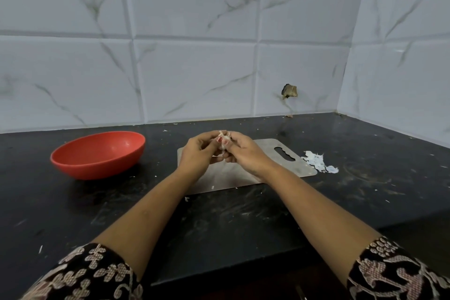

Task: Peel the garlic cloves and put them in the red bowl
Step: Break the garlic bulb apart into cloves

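Note:
A piece of garlic (223, 140) with papery white skin is held above the steel cutting board (267, 153). My left hand (197, 153) and my right hand (246, 153) both pinch it between thumbs and fingertips, knuckles nearly touching. Most of the garlic is hidden by my fingers. The red bowl (97, 153) stands on the black counter to the left of my hands, and I see nothing inside it.
A small heap of white garlic skins (319, 162) lies on the counter just right of the board. Tiny skin flakes dot the black counter (365, 178). Tiled walls close the back and right side, with a broken hole (289, 91) in the back wall.

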`<state>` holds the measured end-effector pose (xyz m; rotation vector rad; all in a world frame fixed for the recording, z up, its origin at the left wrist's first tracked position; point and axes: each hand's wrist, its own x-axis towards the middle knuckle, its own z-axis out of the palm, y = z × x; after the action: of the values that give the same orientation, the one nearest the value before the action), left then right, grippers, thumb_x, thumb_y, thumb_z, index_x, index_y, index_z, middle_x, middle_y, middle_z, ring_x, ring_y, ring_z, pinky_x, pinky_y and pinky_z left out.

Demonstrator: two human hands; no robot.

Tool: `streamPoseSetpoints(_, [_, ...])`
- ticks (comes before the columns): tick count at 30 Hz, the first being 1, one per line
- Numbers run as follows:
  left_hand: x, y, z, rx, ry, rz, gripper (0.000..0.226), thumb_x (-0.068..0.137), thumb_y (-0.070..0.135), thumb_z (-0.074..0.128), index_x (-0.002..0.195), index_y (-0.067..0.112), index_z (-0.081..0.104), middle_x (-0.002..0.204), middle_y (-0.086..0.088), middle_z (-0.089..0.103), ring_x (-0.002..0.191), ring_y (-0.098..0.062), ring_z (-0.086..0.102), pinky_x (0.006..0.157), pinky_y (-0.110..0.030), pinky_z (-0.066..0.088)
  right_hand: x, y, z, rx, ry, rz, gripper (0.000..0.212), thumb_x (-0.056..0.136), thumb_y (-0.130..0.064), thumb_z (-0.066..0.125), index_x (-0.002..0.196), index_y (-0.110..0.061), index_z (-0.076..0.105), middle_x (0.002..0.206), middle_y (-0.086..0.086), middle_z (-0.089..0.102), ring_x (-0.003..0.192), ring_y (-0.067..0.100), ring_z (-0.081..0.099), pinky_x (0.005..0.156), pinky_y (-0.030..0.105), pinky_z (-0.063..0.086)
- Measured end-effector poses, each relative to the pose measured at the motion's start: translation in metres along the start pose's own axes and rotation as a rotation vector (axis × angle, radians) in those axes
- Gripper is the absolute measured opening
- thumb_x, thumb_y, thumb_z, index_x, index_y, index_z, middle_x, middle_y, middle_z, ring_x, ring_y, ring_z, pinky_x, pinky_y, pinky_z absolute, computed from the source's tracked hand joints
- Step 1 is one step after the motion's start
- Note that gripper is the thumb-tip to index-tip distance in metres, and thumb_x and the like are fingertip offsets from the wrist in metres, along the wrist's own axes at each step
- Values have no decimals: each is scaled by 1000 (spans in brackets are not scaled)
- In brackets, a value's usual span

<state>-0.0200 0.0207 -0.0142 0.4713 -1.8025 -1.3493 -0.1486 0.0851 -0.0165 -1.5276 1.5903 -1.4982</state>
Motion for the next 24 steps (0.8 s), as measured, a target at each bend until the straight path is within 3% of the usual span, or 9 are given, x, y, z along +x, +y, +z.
streamPoseSetpoints(2, [0,1,0,-28,-25,-20,24,98,13,51,118,16,66,94,-8,70,75,-13,67,71,-27,59,-2,-1,0,32,-11,15,26,105,-18,42,122,-8,58,88,0,60,74,9,57,69,23,50])
streamPoseSetpoints(6, [-1,1,-1,-75,-34,-48,26,99,10,50,120,11,64,88,-3,68,65,-3,65,61,-19,55,-5,-4,-2,194,-60,60,27,105,-11,38,122,-5,58,92,6,61,72,10,58,70,21,53])
streamPoseSetpoints(10, [-2,0,-2,-114,-34,-87,25,99,10,50,119,7,65,94,-5,70,70,-5,68,61,-18,55,-6,-3,-3,257,-137,110,27,105,-6,36,122,-4,57,106,12,61,88,19,61,75,22,54])
streamPoseSetpoints(13, [-2,-1,-3,-110,-21,-104,22,98,11,53,114,5,66,92,-9,70,69,-9,69,61,-20,56,-6,-3,-4,229,-162,129,26,103,-5,39,120,-4,58,110,13,63,98,24,62,75,23,54])
streamPoseSetpoints(16, [0,-1,-2,-104,-12,-112,17,95,10,58,109,5,66,86,-12,71,69,-17,70,64,-23,58,-7,-5,-7,191,-162,124,21,101,-5,44,108,-8,64,99,10,65,91,17,65,75,24,53])
streamPoseSetpoints(19, [1,-2,-3,-64,-9,-125,14,92,9,62,105,6,67,82,-12,71,70,-18,69,65,-23,58,-6,-3,-9,152,-167,139,25,100,-4,42,115,-1,62,99,12,63,86,14,63,74,23,53])
streamPoseSetpoints(24, [1,1,-6,-63,-26,-145,10,90,5,64,99,7,67,78,-11,72,71,-19,70,68,-25,59,-6,-1,-10,-46,-142,118,19,100,-13,47,113,-9,61,91,7,64,82,15,62,79,31,54])
